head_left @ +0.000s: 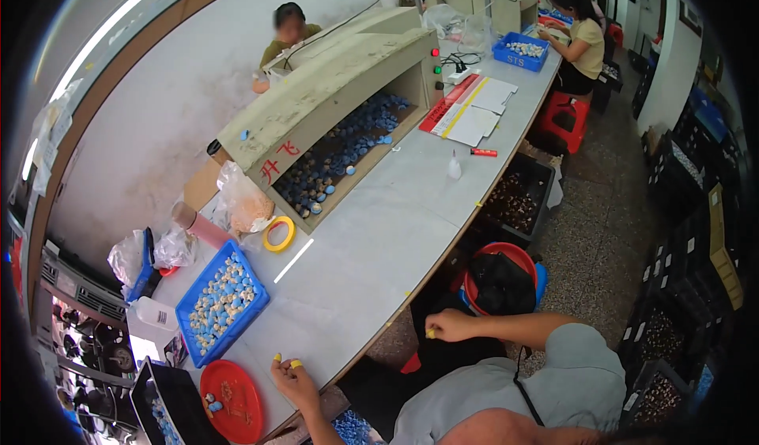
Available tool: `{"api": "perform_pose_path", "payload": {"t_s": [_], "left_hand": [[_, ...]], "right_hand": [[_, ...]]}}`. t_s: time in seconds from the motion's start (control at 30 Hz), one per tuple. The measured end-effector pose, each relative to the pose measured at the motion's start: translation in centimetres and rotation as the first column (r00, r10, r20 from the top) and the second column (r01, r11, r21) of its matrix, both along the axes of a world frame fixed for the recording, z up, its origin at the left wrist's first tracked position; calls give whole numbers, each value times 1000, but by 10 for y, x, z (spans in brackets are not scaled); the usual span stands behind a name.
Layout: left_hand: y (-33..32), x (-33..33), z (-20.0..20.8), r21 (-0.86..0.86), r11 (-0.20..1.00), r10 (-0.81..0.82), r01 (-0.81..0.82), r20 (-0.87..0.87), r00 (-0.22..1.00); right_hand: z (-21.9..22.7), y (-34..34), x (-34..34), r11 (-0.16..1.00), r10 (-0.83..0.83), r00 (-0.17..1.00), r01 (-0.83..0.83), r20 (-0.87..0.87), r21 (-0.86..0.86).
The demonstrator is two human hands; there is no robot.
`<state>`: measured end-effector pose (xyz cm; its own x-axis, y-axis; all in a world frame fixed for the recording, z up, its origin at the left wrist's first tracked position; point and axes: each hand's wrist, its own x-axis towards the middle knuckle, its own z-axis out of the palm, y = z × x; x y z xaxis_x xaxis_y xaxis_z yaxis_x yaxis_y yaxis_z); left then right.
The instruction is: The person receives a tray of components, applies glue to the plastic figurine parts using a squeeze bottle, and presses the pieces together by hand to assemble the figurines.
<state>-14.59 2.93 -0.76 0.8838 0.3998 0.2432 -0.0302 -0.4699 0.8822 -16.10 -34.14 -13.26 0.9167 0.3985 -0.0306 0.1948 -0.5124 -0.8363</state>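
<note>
My left hand is over the table's near edge, beside a round red tray. Its fingers are apart with nothing between them, and yellow wraps cover some fingertips. A few small blue-and-white pieces lie in the red tray. Above my lap, off the table edge, my right hand has its fingers curled in, with yellow at a fingertip. Whether it holds anything is hidden. Beyond my left hand a blue tray is filled with small blue-and-cream round pieces.
A black bin stands left of the red tray. Farther along the table are yellow tape, a beige machine with blue pieces inside, a small white bottle and papers. A red bucket sits below the edge. Co-workers sit farther back.
</note>
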Motion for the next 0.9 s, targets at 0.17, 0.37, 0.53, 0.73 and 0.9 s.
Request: {"api": "perform_pose_path", "payload": {"t_s": [0.17, 0.37, 0.53, 0.73, 0.9], "left_hand": [[1, -2, 2, 61, 998, 20, -21, 18, 1000], [5, 4, -13, 47, 999, 14, -19, 92, 996], [3, 4, -14, 74, 997, 30, -37, 98, 995], [2, 0, -7, 48, 995, 84, -87, 64, 994], [0, -1, -1, 49, 996, 76, -80, 77, 994]], "right_hand": [[83, -48, -1, 895, -411, 909, 385, 77, 225], [137, -49, 64, 805, -543, 801, 412, 251, 427], [124, -16, 167, 854, -497, 748, 333, 439, 400], [126, 2, 290, 898, -438, 775, 398, 456, 185], [144, 13, 297, 825, -561, 738, 461, 374, 326]]}}
